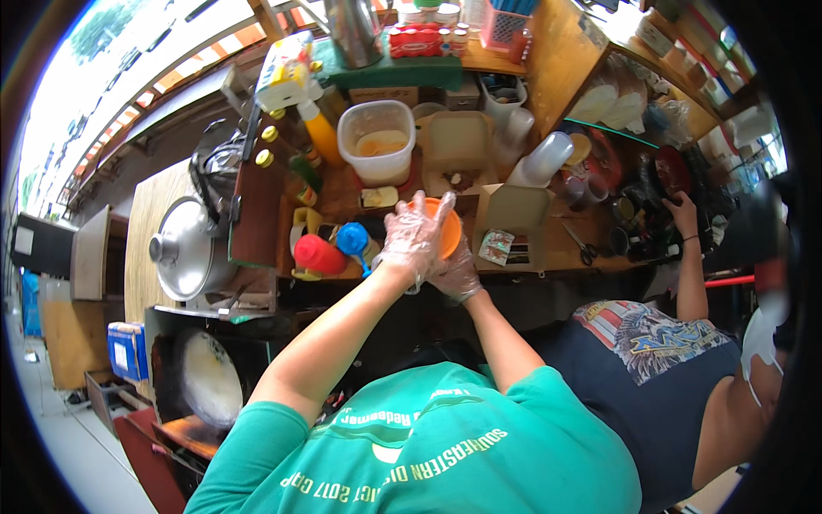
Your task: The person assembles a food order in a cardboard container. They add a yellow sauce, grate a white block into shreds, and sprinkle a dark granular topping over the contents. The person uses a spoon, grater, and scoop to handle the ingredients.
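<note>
An orange bowl [450,233] is held between my hands over the front edge of the wooden counter. My left hand [413,236], in a clear plastic glove, grips its left side with fingers over the rim. My right hand [459,274], gloved the same way, is closed under its near right side; most of those fingers are hidden. Just left are a squeeze bottle with a blue cap [352,238] and a red-topped bottle [319,254]. An open cardboard box [514,210] with packets inside stands to the right. Behind my hands is another open box [455,141] with some food in it.
A translucent tub [377,116] with pale contents stands at the back. Scissors [582,246] lie on the right, past stacked plastic cups [548,154]. Far left is a lidded metal pot [190,248]. A co-worker in a dark shirt [642,360] stands close on the right, reaching toward the counter.
</note>
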Action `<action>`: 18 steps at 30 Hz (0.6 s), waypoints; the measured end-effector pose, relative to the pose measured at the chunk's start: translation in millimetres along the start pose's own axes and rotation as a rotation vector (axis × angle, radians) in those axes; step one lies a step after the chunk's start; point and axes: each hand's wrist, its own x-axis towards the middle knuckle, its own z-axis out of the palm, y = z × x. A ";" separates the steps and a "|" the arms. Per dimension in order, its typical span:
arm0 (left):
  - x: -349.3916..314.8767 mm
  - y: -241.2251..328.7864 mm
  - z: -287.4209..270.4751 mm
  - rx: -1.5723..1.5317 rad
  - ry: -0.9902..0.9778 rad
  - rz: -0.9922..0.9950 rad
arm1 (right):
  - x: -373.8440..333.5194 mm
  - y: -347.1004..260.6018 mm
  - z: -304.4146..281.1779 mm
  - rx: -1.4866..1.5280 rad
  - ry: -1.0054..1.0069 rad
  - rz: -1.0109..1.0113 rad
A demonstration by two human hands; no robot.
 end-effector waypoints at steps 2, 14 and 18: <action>4.4 -1.2 4.6 -0.024 0.000 -0.019 | 13.0 -6.0 3.4 0.063 0.011 0.083; 31.4 -4.1 1.6 0.066 -0.167 0.071 | 13.1 16.8 13.3 0.177 -0.055 0.202; 33.5 -4.0 -14.4 0.019 -0.133 0.059 | 12.4 31.6 16.7 0.318 -0.045 0.201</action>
